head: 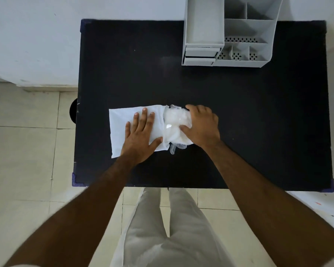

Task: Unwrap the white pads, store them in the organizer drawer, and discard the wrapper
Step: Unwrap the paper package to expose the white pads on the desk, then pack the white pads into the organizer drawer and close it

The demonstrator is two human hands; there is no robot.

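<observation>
Still unwrapping: my left hand (141, 132) lies flat, fingers spread, pinning the wrapper (121, 120); my right hand (202, 126) clutches the pads (175, 122). Next, drawing them clear rightward.

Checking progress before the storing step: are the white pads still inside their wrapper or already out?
Still wrapped. The white pads show through clear plastic bunched around them under the right hand; none lie loose on the table.

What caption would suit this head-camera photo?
Left hand flat on a white wrapper, right hand gripping plastic-wrapped white pads; grey organizer behind.
</observation>
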